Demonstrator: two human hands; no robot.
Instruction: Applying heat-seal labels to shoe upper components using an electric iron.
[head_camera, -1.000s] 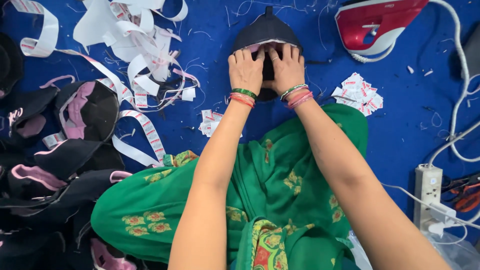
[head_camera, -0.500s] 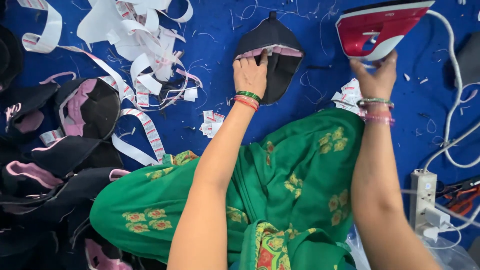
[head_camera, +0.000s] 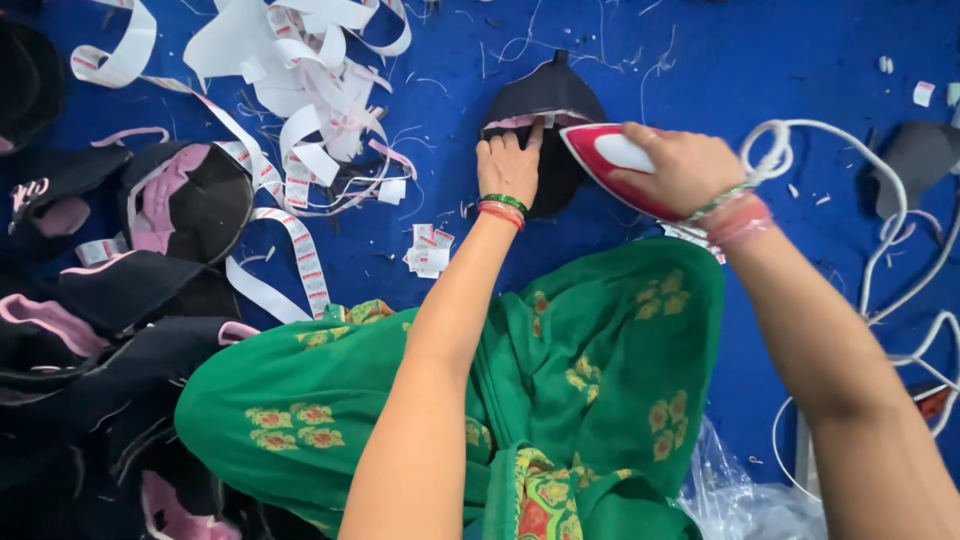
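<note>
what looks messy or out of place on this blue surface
White label tape lies in a loose tangle at the top left, with a few cut labels scattered beside the left hand. Thread scraps dot the blue cloth. The iron's white cord loops loosely near the right hand.

The light is bright and even, soft from above, so the blue floor cloth (head_camera: 780, 60) shows strong colour and only weak, short shadows lie under the white paper strips (head_camera: 300, 60) near its far edge. The dark cap pieces (head_camera: 120, 300) at the left edge lose detail in their black parts, and there is no strong glare. The picture is mostly sharp, but the right hand (head_camera: 680, 165) is slightly soft, and the near forearms look stretched toward the bottom edge.
</note>
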